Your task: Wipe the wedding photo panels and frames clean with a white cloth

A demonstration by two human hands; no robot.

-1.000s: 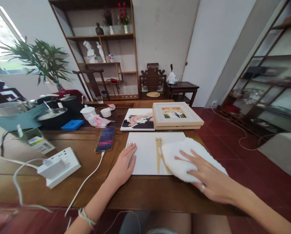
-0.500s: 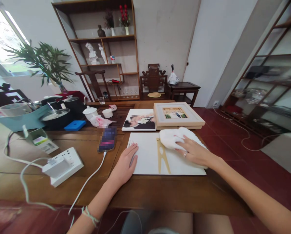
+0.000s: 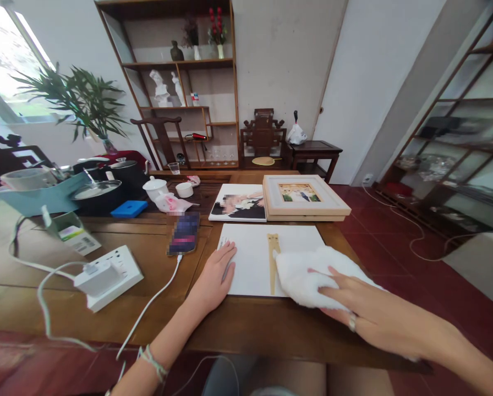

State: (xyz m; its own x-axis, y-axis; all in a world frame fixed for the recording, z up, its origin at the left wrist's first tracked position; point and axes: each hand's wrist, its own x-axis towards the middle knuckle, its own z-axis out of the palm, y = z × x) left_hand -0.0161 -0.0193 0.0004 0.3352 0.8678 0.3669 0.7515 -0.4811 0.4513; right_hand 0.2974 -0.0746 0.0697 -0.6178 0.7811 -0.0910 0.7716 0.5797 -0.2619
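Table: in the lower middle of my view I see the brown table [image 3: 246, 324]; its near edge runs across the bottom of the frame.
Right hand: the right hand [image 3: 362, 313], with a ring, lies on the cloth at lower right. Its fingers are somewhat apart and some tips sink into the pile; whether they pinch it, I cannot tell.
Cloth: the white, fluffy cloth [image 3: 308, 275] is right of the centre, over the right part of the panel.
Left hand: the left hand [image 3: 213, 280] rests flat on the left edge of the panel, just below the centre. Its fingers lie nearly together, the thumb a little apart; they grasp nothing.
Panel: the white panel [image 3: 248, 269] lies flat between both hands.
Strip: a tan strip [image 3: 272, 269] stands lengthwise on the panel, just beside the cloth.
Socket block: at lower left I have the white socket block [image 3: 114, 280], with a plug in it.
Phone: the phone [image 3: 184, 234], on its cable, is left of the panel.
Pictures: beyond the panel, a photo [image 3: 246, 209] touches or nearly touches the framed picture [image 3: 304, 209].
Shelf: at upper middle-left is the shelf [image 3: 176, 65].
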